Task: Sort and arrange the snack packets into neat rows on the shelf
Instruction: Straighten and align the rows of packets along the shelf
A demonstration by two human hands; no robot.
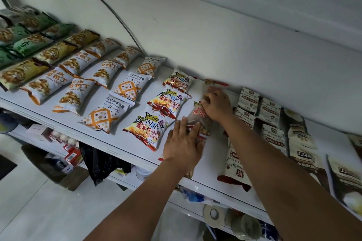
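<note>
Snack packets lie in rows on a white shelf [213,150]. A column of clear red-edged packets runs near the middle. My left hand [183,143] lies flat with straight fingers on the nearest clear packet [200,140]. My right hand [217,106] has its fingers curled on the top edge of the middle clear packet [196,116]. A third clear packet [214,85] lies behind it by the wall. Left of them sits a column of three yellow-and-red packets [169,101].
Further left are rows of white-and-orange packets [119,92], crouton packets [76,88] and green packets [29,43]. To the right lie cream-and-brown packets [268,111] and larger bags [301,143]. A lower shelf holds boxes, a black bag [100,164] and tape rolls [213,214].
</note>
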